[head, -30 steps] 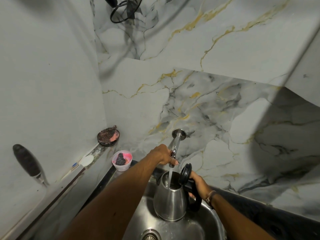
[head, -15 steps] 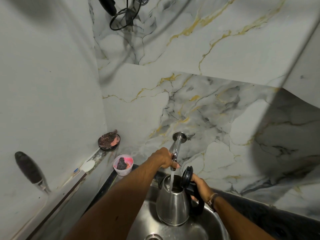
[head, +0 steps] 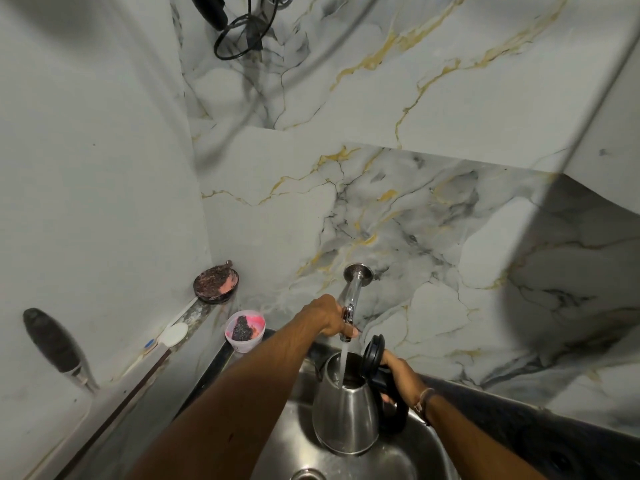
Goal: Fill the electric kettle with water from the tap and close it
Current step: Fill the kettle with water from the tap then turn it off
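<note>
Where the frame is nearest the wearer, a rounded stainless-steel sink basin (head: pixel 408 455) fills the lower edge, with the rim of its drain just showing at the bottom. In that basin stands the shiny conical steel electric kettle (head: pixel 346 415), upright, with its round black hinged lid (head: pixel 373 353) swung up and open beside the mouth. A clear stream of water (head: pixel 343 363) drops straight into the open mouth; the level inside cannot be made out. The right hand (head: pixel 398 375) is wrapped around the kettle's black handle, a thin band at the wrist. The left hand (head: pixel 327 315), reaching further forward on a bare forearm, is closed around the lever of the chrome wall-mounted tap (head: pixel 353 292), whose round flange sits against the grey-and-gold marble-patterned wall (head: pixel 433 220). The two hands are apart, one on each object. To the left, on a narrow ledge beside the sink, a small white plastic cup (head: pixel 245 330) stained pink inside holds a dark scouring wad. Further back in the corner, a round dark dish (head: pixel 216 284) carries a crusted brown and pink residue. A dark-handled utensil (head: pixel 52 342) rests against the plain left wall. High above, a black coiled cable (head: pixel 239 36) hangs against the marble.
</note>
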Available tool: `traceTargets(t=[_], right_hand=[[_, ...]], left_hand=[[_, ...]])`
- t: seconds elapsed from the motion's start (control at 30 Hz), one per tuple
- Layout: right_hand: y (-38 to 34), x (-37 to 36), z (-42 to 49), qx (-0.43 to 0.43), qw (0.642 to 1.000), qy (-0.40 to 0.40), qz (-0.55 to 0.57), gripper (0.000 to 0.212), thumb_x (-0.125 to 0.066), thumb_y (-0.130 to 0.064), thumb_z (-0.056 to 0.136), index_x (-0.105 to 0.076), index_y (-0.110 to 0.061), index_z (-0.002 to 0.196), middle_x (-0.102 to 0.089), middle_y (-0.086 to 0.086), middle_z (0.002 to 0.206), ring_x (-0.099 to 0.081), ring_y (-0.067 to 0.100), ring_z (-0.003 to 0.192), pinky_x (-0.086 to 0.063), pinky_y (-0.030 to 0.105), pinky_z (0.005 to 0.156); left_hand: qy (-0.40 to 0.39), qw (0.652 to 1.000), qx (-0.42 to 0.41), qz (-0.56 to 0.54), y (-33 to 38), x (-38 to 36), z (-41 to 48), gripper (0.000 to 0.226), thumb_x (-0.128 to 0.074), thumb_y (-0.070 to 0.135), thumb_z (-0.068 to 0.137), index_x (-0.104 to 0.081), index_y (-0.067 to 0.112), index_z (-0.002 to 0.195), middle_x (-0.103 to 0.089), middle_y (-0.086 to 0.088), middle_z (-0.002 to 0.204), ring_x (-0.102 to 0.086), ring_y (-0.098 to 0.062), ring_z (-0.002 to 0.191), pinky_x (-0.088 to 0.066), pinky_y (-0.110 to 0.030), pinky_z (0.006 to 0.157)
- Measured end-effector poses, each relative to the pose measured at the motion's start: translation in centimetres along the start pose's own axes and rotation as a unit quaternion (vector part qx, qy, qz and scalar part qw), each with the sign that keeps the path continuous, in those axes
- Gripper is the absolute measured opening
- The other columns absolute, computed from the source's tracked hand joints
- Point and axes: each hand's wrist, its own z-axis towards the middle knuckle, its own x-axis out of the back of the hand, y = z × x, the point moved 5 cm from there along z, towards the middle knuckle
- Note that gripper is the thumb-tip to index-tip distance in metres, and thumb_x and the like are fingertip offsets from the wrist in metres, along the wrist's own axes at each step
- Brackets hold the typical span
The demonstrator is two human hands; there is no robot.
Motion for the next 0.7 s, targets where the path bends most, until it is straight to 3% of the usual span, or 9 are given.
traceTargets(t=[0.03,0.13,0.3,0.43,0.6,0.7], right_hand=[[0.0,0.0,-0.1,-0.001,1.000,0.001,0.001,0.089,-0.053,-0.067,0.090,-0.073,0.015,0.121,-0.068,0.047,0.129,-0.069,0.049,0.101,-0.054,0.065,0.102],[-0.1,0.0,-0.2,0.007,1.000,0.003,-0.006,0.077,-0.048,-0.055,0.106,-0.073,0.016,0.123,-0.067,0.048,0.129,-0.064,0.040,0.102,-0.048,0.051,0.095],[-1.0,-0.3,-1.1,-0.002,1.000,0.011,0.000,0.060,-0.047,-0.048,0.111,-0.082,0.000,0.102,-0.075,0.024,0.097,-0.065,0.035,0.089,-0.048,0.043,0.083],[-1.4,-0.5,-1.2,0.004,1.000,0.004,0.000,0.065,-0.044,-0.046,0.113,-0.078,0.010,0.117,-0.077,0.025,0.104,-0.065,0.036,0.099,-0.049,0.047,0.090],[-1.5,-0.6,-1.6,-0.003,1.000,0.002,-0.006,0.057,-0.046,-0.047,0.112,-0.082,-0.007,0.095,-0.078,0.020,0.093,-0.067,0.033,0.089,-0.050,0.047,0.087],[-1.4,-0.6,-1.6,-0.002,1.000,0.006,0.001,0.059,-0.046,-0.043,0.113,-0.081,0.004,0.107,-0.079,0.032,0.108,-0.070,0.045,0.103,-0.052,0.055,0.098]], left_hand=[[0.000,1.000,0.001,-0.001,0.0,0.0,0.0,0.055,-0.092,0.043,0.089,-0.077,0.003,0.124,-0.078,-0.015,0.128,-0.073,-0.032,0.122,-0.056,-0.049,0.114],[0.000,1.000,0.003,0.000,0.0,0.0,0.0,0.055,-0.092,0.044,0.089,-0.077,0.003,0.124,-0.078,-0.015,0.127,-0.073,-0.031,0.121,-0.056,-0.049,0.113],[0.003,1.000,0.004,-0.006,0.0,-0.1,-0.1,0.054,-0.092,0.043,0.089,-0.077,0.004,0.124,-0.078,-0.014,0.128,-0.073,-0.031,0.122,-0.056,-0.049,0.114],[0.003,1.000,0.006,-0.003,0.0,-0.1,-0.1,0.055,-0.092,0.044,0.089,-0.077,0.004,0.124,-0.078,-0.014,0.127,-0.073,-0.031,0.121,-0.056,-0.049,0.113],[0.004,1.000,0.006,-0.001,0.0,-0.2,0.1,0.055,-0.091,0.044,0.089,-0.076,0.004,0.124,-0.078,-0.015,0.127,-0.074,-0.032,0.121,-0.057,-0.050,0.113],[0.005,1.000,0.008,0.000,0.0,-0.1,0.1,0.057,-0.092,0.045,0.089,-0.076,0.004,0.125,-0.078,-0.015,0.127,-0.074,-0.031,0.121,-0.057,-0.049,0.113]])
